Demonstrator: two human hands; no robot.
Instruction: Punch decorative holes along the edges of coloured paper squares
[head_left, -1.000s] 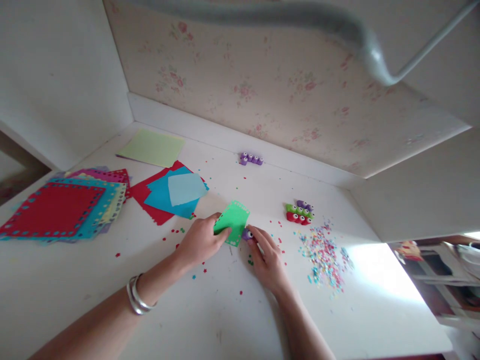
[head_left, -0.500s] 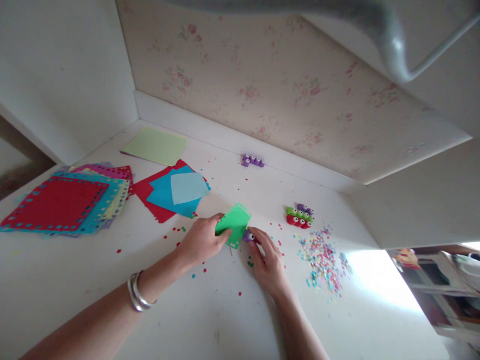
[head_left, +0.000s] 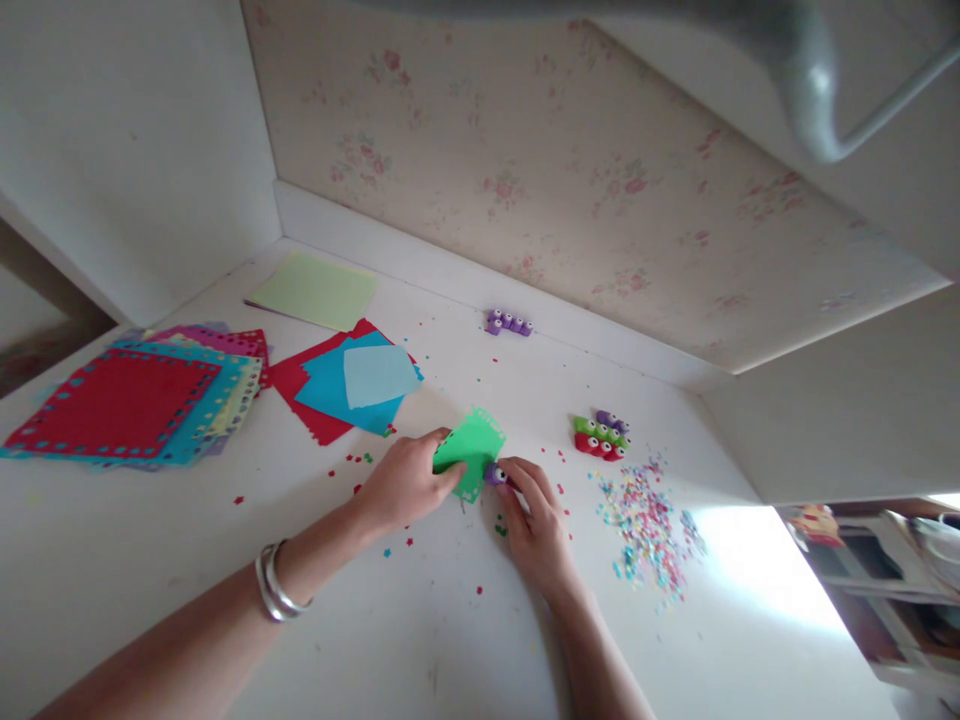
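Observation:
Between the thumb and fingers of my left hand (head_left: 409, 482) is a green sheet of paper (head_left: 472, 440), with small punched holes along its edges. My right hand (head_left: 538, 520) grips a small purple paper punch (head_left: 495, 474) with an eye on it. The punch sits at the paper's lower right edge; whether the paper is inside its slot is hard to make out. Red, green and blue punched bits (head_left: 387, 552) lie scattered around both hands.
Punched coloured sheets (head_left: 120, 400) are piled at the left. Red and blue sheets (head_left: 319, 390) and a pale green stack (head_left: 311, 290) lie behind. Purple punches (head_left: 510, 322) stand near the wall; red and green punches (head_left: 598, 440) are right, beside a confetti heap (head_left: 649, 530).
The green paper has shifted slightly to the right against the punch, which now overlaps its edge more. Both hands have barely moved and keep their holds.

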